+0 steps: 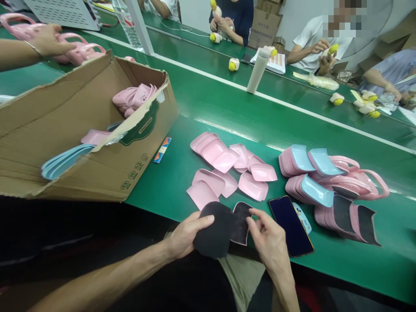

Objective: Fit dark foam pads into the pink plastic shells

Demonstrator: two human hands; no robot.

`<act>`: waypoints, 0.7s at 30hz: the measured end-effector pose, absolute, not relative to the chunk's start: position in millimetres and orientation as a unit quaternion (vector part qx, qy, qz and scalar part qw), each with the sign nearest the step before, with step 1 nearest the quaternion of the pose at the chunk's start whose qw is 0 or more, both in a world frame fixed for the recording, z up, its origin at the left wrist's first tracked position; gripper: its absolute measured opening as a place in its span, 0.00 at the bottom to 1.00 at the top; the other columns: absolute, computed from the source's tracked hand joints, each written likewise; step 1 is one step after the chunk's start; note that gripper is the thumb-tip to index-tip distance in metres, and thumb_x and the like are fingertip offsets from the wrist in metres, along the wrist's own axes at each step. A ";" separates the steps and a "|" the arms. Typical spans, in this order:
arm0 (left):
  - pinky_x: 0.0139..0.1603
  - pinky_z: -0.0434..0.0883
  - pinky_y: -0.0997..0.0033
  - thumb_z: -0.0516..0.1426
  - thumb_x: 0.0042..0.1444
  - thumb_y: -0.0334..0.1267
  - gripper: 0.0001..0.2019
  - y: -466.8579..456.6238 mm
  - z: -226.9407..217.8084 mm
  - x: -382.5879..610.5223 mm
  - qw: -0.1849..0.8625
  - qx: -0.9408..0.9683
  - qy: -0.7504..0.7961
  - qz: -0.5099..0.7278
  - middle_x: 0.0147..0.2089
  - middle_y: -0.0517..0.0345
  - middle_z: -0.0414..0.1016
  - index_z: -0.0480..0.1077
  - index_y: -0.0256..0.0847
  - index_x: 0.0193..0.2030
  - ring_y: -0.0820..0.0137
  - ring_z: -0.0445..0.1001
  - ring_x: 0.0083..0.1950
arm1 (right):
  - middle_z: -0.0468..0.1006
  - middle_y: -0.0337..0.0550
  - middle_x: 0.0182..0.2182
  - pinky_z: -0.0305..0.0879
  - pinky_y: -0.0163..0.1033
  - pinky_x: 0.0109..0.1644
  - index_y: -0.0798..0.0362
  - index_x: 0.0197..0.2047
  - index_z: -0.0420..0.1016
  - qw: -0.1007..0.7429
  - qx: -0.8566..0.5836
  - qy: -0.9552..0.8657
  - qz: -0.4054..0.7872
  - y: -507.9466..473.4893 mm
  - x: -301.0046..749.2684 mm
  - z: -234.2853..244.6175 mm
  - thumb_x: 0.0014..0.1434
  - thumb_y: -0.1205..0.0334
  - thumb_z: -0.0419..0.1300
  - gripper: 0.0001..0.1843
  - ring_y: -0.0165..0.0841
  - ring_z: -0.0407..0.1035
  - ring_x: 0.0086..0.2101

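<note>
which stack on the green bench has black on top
The pink stack just right of the phone: its pieces show black faces, while the other stacks show pale blue.

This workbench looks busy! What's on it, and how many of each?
green bench: one, green, running across the view
cardboard box: one, brown, left end of the bench, with pink and blue pieces inside
loose trays: about ten, pink, middle of the bench
blue-faced stacks: three, pink and blue, right side
black-faced stacks: two, pink and black, far right
phone: one, black, beside the right hand
black pads: two, black, at the hands
left hand: one, holding a pad
right hand: one, touching the other pad
</note>
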State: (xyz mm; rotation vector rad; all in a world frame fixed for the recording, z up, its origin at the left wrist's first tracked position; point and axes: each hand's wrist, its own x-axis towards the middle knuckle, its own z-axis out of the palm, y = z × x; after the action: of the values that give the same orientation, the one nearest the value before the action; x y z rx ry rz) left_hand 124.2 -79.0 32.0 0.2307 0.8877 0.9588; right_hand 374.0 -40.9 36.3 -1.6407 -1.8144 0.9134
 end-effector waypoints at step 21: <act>0.50 0.82 0.62 0.76 0.53 0.50 0.27 -81.0 37.3 114.1 0.788 0.102 0.398 0.458 0.48 0.34 0.86 0.85 0.29 0.51 0.53 0.86 0.46 | 0.76 0.40 0.25 0.59 0.38 0.30 0.50 0.31 0.77 0.289 -0.739 -0.534 0.291 -5.0 384.4 56.5 0.68 0.33 0.59 0.28 0.33 0.64 0.24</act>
State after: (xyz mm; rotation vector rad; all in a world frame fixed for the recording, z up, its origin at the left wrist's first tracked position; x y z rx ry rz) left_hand 114.1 -81.0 37.3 0.2204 0.8580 0.9875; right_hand 384.4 -5.0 56.5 -1.9725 -1.4253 0.7765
